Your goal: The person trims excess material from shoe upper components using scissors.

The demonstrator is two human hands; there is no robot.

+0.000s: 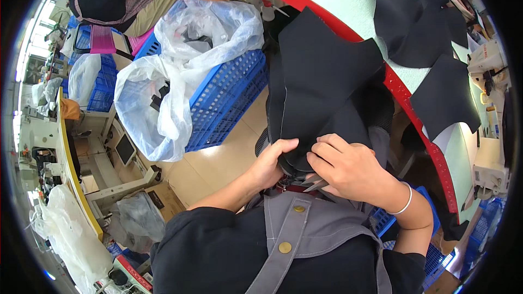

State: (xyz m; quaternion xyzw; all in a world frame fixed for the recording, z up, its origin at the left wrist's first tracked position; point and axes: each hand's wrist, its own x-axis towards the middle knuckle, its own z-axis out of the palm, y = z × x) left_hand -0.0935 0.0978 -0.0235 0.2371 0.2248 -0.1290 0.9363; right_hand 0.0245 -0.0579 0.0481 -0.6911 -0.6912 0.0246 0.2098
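Note:
A large black fabric piece (327, 71) lies over my lap, its near edge drawn up to my waist. My left hand (271, 164) grips that edge from the left, thumb on top and the fingers hidden beneath. Close by on the right, my right hand (344, 167) has its fingertips pinched together at the same edge. From under the right palm stick out thin grey metal blades (316, 184), which look like those of small scissors; their handles are hidden by the hand.
At right stands a pale green table with a red edge (400, 84), bearing more black cut pieces (447, 95) and a sewing machine (487, 177). Blue crates (229, 92) lined with clear bags (155, 109) stand at left. Beyond them sits a co-worker (101, 0).

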